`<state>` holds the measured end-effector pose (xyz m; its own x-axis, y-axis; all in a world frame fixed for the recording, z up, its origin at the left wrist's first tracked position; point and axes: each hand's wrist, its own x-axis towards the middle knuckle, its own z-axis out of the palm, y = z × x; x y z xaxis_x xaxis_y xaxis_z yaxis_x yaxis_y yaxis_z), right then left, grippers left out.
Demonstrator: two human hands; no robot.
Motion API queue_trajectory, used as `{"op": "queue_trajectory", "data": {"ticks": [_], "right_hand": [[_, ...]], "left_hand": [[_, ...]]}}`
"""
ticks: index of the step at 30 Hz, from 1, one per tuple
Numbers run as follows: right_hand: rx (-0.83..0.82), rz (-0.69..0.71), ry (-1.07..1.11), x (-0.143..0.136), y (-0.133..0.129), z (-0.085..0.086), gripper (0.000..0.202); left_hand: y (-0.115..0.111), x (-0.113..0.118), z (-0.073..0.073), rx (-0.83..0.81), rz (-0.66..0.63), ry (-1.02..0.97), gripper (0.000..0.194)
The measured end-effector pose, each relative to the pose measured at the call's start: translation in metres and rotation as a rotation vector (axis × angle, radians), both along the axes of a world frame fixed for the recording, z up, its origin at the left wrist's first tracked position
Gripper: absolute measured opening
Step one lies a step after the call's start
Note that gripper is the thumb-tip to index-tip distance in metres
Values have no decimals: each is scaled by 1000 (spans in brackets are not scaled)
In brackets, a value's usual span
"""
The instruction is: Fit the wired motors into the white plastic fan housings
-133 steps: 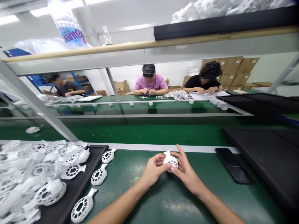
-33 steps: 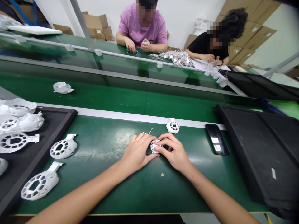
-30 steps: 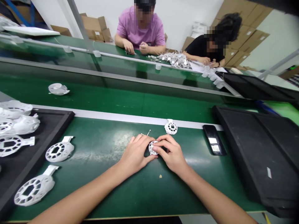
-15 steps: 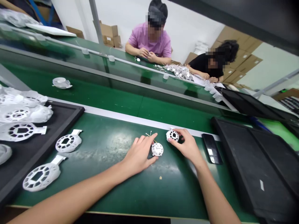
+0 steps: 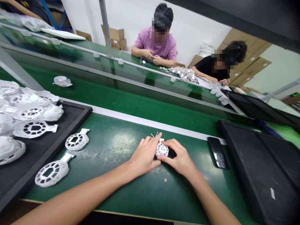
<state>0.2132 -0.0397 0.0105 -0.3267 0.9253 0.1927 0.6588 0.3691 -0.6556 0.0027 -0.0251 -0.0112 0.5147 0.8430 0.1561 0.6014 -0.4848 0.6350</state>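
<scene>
Near the middle of the green table, a small round white slotted part [image 5: 162, 150] lies between my two hands, with thin wires sticking up behind it. My left hand [image 5: 145, 153] is closed round its left side, fingertips beside the wires. From the right, my right hand [image 5: 179, 156] grips the rim between thumb and fingers. The round wired piece and the white housing overlap there, so their exact fit is hard to see. Two similar white housings, one upper [image 5: 77, 141] and one lower [image 5: 52, 173], lie on the table to the left.
A black tray [image 5: 77, 114] at the left holds a pile of white housings [image 5: 35, 111]. A phone [image 5: 218, 153] and a black tray [image 5: 260, 162] are at the right. Another white part [image 5: 62, 81] rests on the belt [image 5: 122, 100]. Two people work beyond it.
My right hand has moved left with the white housing, bringing it to the round wired piece at my left hand. The view has shifted slightly left.
</scene>
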Motion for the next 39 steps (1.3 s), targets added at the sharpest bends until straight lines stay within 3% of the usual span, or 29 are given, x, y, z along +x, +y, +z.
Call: {"op": "queue_trajectory", "data": {"ticks": [4, 7, 9, 11, 16, 19, 22, 26, 29, 32, 35, 37, 39], "right_hand": [[11, -42, -133, -3, -2, 4, 47], [13, -42, -106, -6, -5, 6, 42], [24, -24, -22, -8, -7, 6, 40], [48, 2, 85, -9, -8, 7, 41], [87, 14, 358, -8, -14, 8, 42], [3, -21, 533, -8, -12, 3, 34], [-117, -18, 721, -5, -5, -8, 48], [-198, -122, 887, 5, 5, -22, 78], [-210, -238, 868, 14, 18, -30, 86], [-225, -251, 767, 20, 29, -36, 94], [-252, -181, 631, 23, 30, -38, 80], [-261, -151, 537, 25, 27, -37, 71], [-264, -152, 460, 25, 23, -35, 67]], "left_hand": [[5, -10, 7, -49, -66, -78, 96], [11, -16, 21, -186, -95, -216, 55], [15, -16, 30, -285, -18, -274, 30], [17, -13, 37, -357, 50, -314, 32], [12, 0, 42, -628, -53, -607, 45], [13, 9, 42, -638, 24, -685, 47], [21, 22, 41, -612, 38, -707, 48], [37, 49, 44, -390, -80, -424, 51], [71, 56, 53, -312, -40, -228, 44], [123, 29, 71, -204, 115, -27, 43], [169, -16, 88, -37, 307, 205, 41], [186, -42, 91, 57, 343, 339, 40], [186, -59, 88, 135, 316, 454, 40]]}}
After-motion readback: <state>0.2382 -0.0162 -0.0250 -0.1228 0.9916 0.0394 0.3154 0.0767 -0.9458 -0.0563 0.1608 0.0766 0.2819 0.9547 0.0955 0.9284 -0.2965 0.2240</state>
